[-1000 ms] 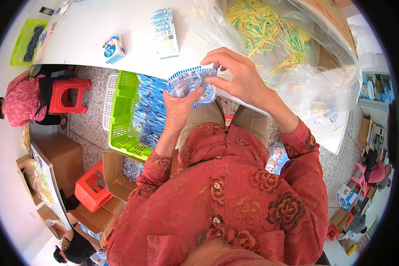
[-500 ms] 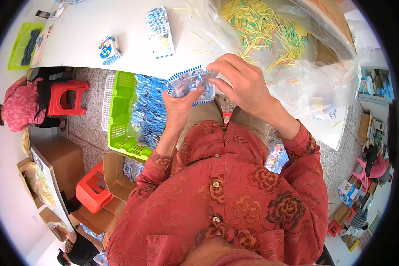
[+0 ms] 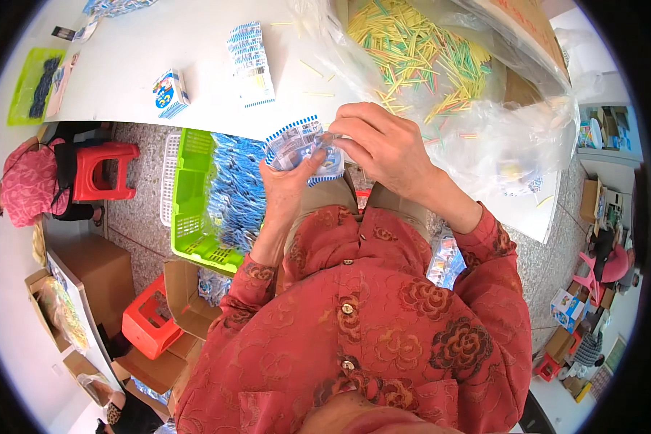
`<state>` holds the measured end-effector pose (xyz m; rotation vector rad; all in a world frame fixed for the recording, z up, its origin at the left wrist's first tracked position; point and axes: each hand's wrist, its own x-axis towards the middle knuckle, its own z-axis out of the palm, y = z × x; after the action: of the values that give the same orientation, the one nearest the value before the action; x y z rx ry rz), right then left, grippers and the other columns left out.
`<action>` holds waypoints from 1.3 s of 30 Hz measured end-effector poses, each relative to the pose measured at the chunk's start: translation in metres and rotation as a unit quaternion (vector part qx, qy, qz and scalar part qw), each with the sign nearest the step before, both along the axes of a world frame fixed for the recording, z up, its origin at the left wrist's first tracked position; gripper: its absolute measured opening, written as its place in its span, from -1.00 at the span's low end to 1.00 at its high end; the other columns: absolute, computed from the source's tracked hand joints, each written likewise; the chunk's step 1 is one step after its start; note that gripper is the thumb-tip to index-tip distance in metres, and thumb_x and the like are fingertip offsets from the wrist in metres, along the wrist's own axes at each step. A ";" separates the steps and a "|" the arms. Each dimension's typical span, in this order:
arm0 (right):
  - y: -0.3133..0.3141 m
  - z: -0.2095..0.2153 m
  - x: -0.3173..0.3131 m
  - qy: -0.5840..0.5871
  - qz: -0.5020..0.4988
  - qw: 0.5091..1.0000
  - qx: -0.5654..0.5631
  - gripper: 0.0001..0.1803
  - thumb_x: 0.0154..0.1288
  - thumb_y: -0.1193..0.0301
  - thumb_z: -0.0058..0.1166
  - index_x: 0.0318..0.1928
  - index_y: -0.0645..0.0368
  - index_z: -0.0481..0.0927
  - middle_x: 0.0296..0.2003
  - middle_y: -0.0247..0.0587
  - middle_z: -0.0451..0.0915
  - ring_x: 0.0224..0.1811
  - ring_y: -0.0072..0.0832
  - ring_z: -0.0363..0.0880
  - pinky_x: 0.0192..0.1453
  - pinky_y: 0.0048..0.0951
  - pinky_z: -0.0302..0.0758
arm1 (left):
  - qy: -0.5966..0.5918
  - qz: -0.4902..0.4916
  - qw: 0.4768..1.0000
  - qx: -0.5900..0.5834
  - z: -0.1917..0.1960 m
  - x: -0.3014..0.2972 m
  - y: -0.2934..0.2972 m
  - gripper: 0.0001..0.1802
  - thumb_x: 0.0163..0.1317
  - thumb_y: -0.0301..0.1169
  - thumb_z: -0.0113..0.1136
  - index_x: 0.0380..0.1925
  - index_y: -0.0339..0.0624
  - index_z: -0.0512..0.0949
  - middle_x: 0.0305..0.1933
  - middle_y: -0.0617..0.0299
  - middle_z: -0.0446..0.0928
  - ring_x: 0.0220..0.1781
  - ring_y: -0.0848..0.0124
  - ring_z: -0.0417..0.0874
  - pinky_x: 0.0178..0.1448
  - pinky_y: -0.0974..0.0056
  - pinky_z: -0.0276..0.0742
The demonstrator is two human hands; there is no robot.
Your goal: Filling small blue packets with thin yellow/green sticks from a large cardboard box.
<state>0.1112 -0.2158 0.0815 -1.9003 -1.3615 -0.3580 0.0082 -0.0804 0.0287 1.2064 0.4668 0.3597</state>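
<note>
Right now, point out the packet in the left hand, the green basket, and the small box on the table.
Packet (image 3: 292,147): head view, on its printed front.
Green basket (image 3: 191,191): head view, on its left wall.
Small box (image 3: 169,94): head view, on its printed side.

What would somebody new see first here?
Probably the heap of yellow and green sticks in clear plastic, upper right on the table. Next, the green basket of blue packets, left of centre. Mid-picture, the left hand holds a blue-and-white packet, the right hand at its edge.
</note>
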 end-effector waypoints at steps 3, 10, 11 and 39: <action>-0.003 0.000 0.001 0.004 -0.002 1.000 0.000 -0.77 -0.07 0.58 0.19 -0.30 0.18 0.55 -0.28 -0.30 0.52 -0.36 -0.41 0.55 -0.38 -0.46 0.50 | -0.007 0.000 1.000 -0.018 -0.002 0.001 -0.002 -0.67 -0.03 -0.63 0.28 -0.19 -0.32 0.53 -0.25 0.21 0.59 -0.31 0.52 0.59 -0.21 0.42 0.55; -0.008 -0.003 0.001 -0.003 -0.010 1.000 0.003 -0.73 -0.09 0.58 0.20 -0.28 0.18 0.56 -0.29 -0.30 0.52 -0.35 -0.41 0.55 -0.37 -0.46 0.50 | -0.002 -0.002 1.000 -0.024 0.001 0.003 -0.005 -0.70 -0.03 -0.63 0.27 -0.21 -0.32 0.55 -0.26 0.23 0.59 -0.31 0.53 0.58 -0.21 0.42 0.54; -0.008 -0.003 0.000 -0.003 -0.011 1.000 0.004 -0.73 -0.09 0.58 0.20 -0.28 0.18 0.56 -0.29 -0.30 0.52 -0.35 -0.41 0.55 -0.37 -0.46 0.50 | -0.003 -0.004 1.000 -0.022 0.000 0.003 -0.005 -0.70 -0.02 -0.63 0.27 -0.22 -0.33 0.55 -0.27 0.23 0.59 -0.31 0.54 0.58 -0.21 0.43 0.53; -0.014 -0.012 -0.010 0.069 0.036 0.991 -0.109 -0.86 0.00 0.50 0.06 -0.38 0.17 0.41 -0.41 -0.25 0.38 -0.30 -0.32 0.48 -0.32 -0.34 0.47 | 0.029 -0.114 0.993 0.004 -0.006 -0.005 -0.013 -0.59 -0.03 -0.68 0.22 -0.10 -0.35 0.44 -0.17 0.20 0.53 -0.21 0.49 0.56 -0.11 0.40 0.52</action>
<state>0.1016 -0.2301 0.0698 -2.0052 -1.4180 -0.0421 0.0037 -0.0933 0.0227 1.2656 0.3732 0.1303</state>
